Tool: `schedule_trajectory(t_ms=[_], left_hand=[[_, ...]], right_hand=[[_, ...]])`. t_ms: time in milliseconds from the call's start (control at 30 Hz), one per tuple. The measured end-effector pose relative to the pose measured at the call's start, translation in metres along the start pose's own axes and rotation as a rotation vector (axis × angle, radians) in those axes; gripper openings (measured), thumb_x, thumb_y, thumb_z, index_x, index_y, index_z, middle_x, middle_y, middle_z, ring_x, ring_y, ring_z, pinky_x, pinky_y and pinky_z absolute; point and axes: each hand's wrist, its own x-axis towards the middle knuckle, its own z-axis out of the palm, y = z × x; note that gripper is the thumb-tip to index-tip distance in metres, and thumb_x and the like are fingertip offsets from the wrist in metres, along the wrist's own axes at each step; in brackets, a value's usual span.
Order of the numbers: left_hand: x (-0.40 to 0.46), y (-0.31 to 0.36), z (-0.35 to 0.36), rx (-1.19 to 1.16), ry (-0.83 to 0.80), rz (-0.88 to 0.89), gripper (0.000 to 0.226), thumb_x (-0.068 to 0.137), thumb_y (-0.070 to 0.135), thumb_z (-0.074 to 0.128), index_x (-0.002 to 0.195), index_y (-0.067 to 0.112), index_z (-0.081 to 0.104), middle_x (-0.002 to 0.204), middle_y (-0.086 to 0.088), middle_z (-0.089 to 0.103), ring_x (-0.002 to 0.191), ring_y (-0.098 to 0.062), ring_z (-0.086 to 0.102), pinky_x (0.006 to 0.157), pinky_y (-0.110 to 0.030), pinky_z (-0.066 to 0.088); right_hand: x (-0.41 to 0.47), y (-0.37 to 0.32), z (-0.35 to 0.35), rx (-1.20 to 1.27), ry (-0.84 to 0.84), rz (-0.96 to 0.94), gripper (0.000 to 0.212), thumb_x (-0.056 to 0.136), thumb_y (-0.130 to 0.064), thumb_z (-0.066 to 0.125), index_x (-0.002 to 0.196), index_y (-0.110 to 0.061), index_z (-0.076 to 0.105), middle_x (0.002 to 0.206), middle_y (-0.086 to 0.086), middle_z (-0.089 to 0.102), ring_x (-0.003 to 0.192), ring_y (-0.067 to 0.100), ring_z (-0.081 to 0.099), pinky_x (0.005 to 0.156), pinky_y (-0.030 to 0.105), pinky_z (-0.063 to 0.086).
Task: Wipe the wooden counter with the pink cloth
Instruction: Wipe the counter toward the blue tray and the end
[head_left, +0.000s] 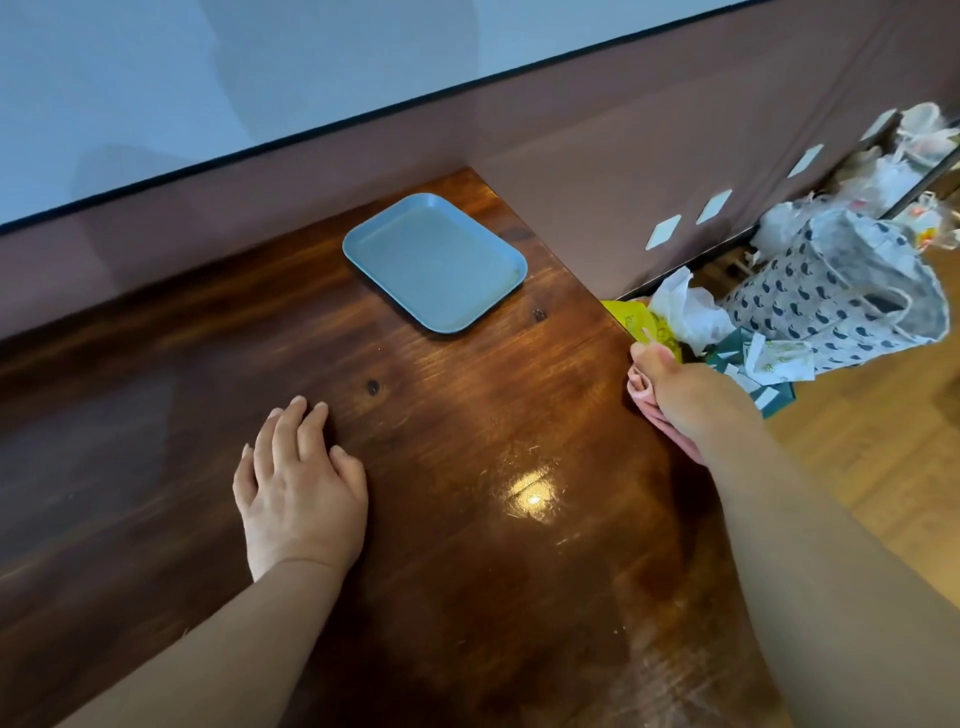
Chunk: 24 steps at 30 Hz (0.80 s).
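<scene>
The pink cloth (655, 410) is held bunched up in the right hand (691, 395), at the right edge of the wooden surface (467, 415). The fingers are curled tight round it, so only a few folds can be seen. The left hand (298, 483) is laid flat on the surface, with its fingers spread and nothing held. A blue tray (435, 261) is set near the far corner, well apart from both hands. Bags and paper (779, 312) are piled on the floor beside the edge. The cloth looks soft and light, so it can be squashed, folded or spread with no trouble. It is probably best held from above, with the palm pressed down on the middle, so a wide patch is rubbed. The surface looks shiny and smooth, so the cloth should slide easily.
</scene>
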Motion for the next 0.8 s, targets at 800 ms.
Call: schedule_trajectory(t_ms=[800], left_hand=[[0.001,-0.004,0.004,-0.018,0.027,0.030,0.047,0.096,0.024,0.045,0.142,0.014,0.047,0.154,-0.003,0.037,0.147,-0.019,0.022,0.121,-0.047,0.014]], right_hand=[[-0.064,0.046,-0.006,-0.205,0.131,-0.074,0.039,0.107,-0.025,0.026,0.146,-0.022,0.022,0.102,0.013,0.051,0.078,0.027,0.049,0.062,0.040,0.041]])
